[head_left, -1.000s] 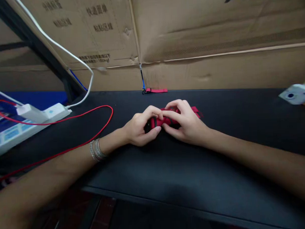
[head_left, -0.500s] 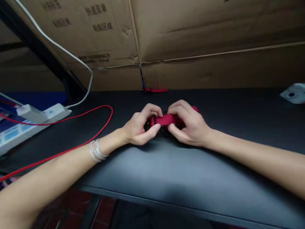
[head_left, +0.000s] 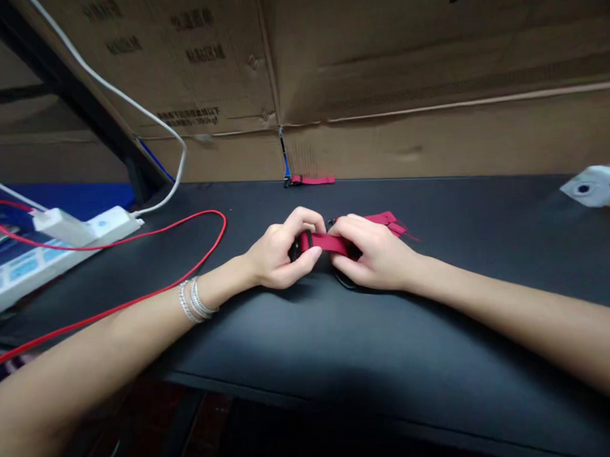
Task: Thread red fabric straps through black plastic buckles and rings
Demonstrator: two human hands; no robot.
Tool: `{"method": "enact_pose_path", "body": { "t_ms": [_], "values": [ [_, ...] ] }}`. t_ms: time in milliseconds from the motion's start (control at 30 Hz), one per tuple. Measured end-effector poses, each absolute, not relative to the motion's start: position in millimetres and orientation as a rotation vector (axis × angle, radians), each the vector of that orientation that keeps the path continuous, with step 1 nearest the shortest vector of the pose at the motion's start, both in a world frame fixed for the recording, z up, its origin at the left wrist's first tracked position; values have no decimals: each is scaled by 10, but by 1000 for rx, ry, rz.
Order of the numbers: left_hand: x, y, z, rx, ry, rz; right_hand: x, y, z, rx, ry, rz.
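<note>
A red webbing strap (head_left: 329,242) with black plastic fittings stretches between my two hands, just above the dark padded surface. My left hand (head_left: 288,250) grips its left end, thumb in front and fingers behind, around a black fitting. My right hand (head_left: 373,253) is closed on the right part, with the strap passing under the fingers. A rounded black piece (head_left: 345,280) shows below the right fingers. Beyond that hand, a loose red strap end (head_left: 385,219) with frayed threads lies on the surface. What sits inside the right palm is hidden.
Another short red strap (head_left: 313,180) lies against the cardboard (head_left: 432,137) at the back. At left are a white power strip (head_left: 105,225), a red cable (head_left: 185,223) and a white cable (head_left: 125,98). A white object (head_left: 594,186) stands at far right.
My right hand has shifted slightly left and turned, uncovering the loose strap end behind it and the black piece below. My left hand stays nearly in place.
</note>
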State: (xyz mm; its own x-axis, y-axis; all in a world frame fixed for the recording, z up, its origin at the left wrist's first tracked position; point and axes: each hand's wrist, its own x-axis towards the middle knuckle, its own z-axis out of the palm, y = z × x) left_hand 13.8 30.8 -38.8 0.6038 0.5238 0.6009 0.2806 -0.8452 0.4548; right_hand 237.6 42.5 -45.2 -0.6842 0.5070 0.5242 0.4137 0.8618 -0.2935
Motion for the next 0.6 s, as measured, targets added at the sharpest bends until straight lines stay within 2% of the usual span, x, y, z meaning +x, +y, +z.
{"method": "enact_pose_path", "body": {
  "t_ms": [600],
  "values": [
    [145,312,-371,2559,776,1183,2389,472,-435,-882,-2329,318]
  ]
}}
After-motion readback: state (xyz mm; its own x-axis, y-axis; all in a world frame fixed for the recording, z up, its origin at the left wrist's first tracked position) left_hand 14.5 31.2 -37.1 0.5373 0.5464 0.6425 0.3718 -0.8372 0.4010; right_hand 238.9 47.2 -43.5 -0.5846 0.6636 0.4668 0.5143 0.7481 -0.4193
